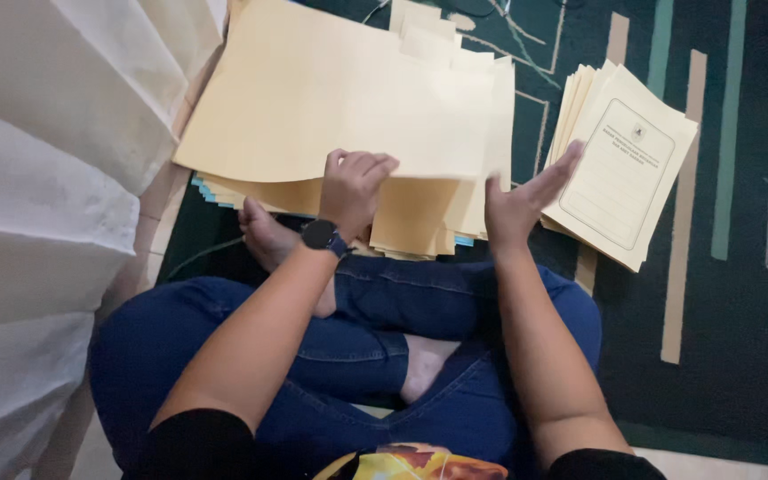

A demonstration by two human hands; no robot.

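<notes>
I sit cross-legged on the floor in blue jeans. My left hand (355,188), with a dark watch on its wrist, grips the near edge of a large cream-yellow paper folder (313,89) lifted off a pile of similar folders (420,218). My right hand (519,203) is open, fingers spread, hovering between that pile and a second fanned stack of printed yellow folders (624,169) to the right; its fingertips almost reach that stack's left edge.
A white pleated curtain (37,204) hangs along the left side. A dark green carpet (740,293) with tan and teal stripes covers the floor to the right. Blue sheet edges (209,193) peek from under the pile.
</notes>
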